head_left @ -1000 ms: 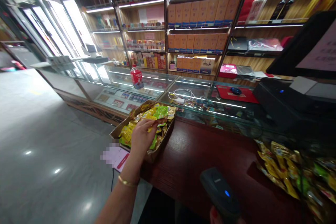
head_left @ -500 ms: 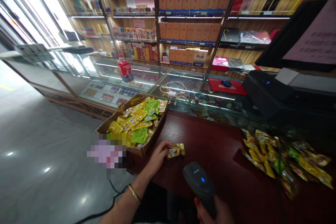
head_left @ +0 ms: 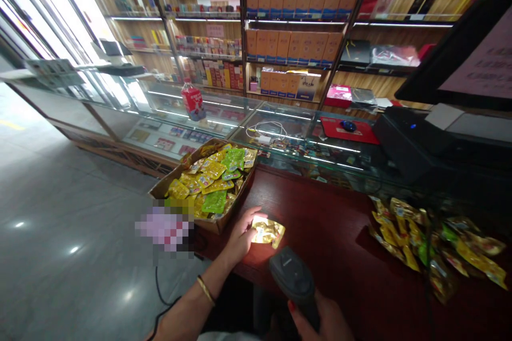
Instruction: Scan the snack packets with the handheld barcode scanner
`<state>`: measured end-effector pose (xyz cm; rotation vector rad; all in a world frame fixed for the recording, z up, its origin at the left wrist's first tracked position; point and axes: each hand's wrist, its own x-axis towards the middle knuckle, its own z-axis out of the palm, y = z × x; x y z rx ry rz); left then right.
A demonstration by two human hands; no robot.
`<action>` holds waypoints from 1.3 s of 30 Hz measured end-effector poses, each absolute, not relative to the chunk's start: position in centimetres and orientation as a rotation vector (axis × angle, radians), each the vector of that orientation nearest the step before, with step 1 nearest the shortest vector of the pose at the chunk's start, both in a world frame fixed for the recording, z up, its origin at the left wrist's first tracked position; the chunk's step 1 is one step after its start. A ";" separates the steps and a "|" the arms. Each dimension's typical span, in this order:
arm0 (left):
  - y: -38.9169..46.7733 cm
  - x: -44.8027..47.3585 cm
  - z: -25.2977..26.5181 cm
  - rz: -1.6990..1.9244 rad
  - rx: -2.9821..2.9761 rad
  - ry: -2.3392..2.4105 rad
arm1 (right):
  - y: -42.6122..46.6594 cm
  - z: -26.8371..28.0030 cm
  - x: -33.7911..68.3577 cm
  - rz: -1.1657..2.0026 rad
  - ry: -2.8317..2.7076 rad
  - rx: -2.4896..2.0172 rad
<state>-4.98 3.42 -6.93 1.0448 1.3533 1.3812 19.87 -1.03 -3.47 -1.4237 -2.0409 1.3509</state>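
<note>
My left hand (head_left: 245,234) pinches the left end of a gold snack packet (head_left: 269,231) on the dark red tabletop (head_left: 320,234). Bright light from a black barcode scanner (head_left: 294,277) falls on the packet. My right hand (head_left: 320,317) is wrapped round the scanner's handle, its head pointing at the packet from just below. Left of my left hand, a cardboard box (head_left: 218,224) holds many yellow, green and gold packets. On the right side of the tabletop lies a loose pile of similar packets (head_left: 408,234).
Behind the tabletop runs a glass display counter (head_left: 240,133) carrying a red-labelled bottle (head_left: 192,100), a white cable (head_left: 266,130) and a mouse (head_left: 348,126) on a red mat. A black monitor (head_left: 424,77) stands at the right. Dark cords hang at the lower left.
The scanner has shifted slightly left, and its light now shines on the packet, whose label was unlit before. My left hand keeps hold of the packet, now turned a little.
</note>
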 end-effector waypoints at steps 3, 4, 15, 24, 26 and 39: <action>3.4 -5.1 -6.9 1.387 1.035 1.320 | -0.9 -3.1 19.6 1.326 -2.091 -1.387; 3.4 -5.1 -7.0 1.390 1.024 1.300 | -0.9 -3.1 19.4 1.309 -2.091 -1.374; 3.2 -5.3 -6.8 1.378 1.157 1.386 | -0.7 -2.6 18.7 1.279 -2.070 -1.387; 3.3 -5.2 -7.4 1.389 0.925 1.226 | -0.6 -2.9 18.6 1.310 -2.200 -1.356; 3.3 -5.2 -8.0 1.404 0.884 1.144 | -0.6 -2.9 18.6 1.332 -2.256 -1.327; 3.2 -5.4 -8.3 1.330 0.892 1.115 | -1.0 -2.8 18.7 1.351 -2.196 -1.339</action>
